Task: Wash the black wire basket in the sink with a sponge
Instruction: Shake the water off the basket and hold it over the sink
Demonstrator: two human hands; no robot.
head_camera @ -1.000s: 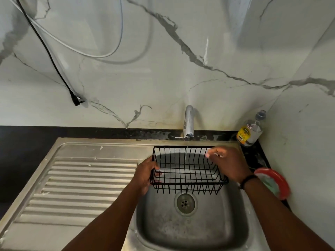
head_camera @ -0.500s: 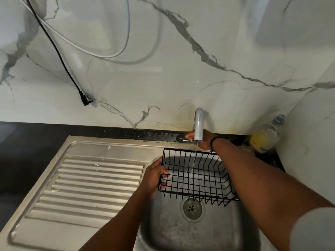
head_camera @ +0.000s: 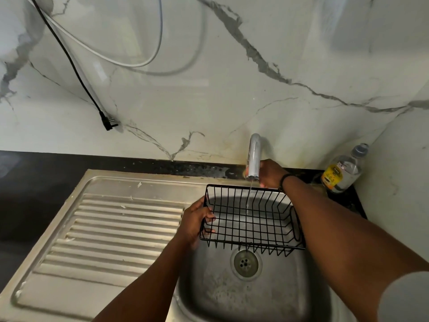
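My left hand [head_camera: 196, 219] grips the left end of the black wire basket [head_camera: 232, 186] and holds it level above the steel sink basin [head_camera: 232, 296]. A thin stream of water runs from the chrome tap [head_camera: 254, 154] into the basket. My right hand [head_camera: 270, 173] reaches over the basket's back rim to the base of the tap. Its fingers curl round the tap handle, partly hidden behind the spout. No sponge is in view.
The drain [head_camera: 245, 262] lies under the basket's front edge. A ribbed steel drainboard [head_camera: 116, 228] stretches to the left. A clear bottle with a yellow label [head_camera: 343, 170] stands in the back right corner. A black cable with a plug [head_camera: 108, 123] hangs on the marble wall.
My right hand let go of the basket's right end and moved back to the tap. The left hand alone now holds the basket. The water stream looks a little stronger.
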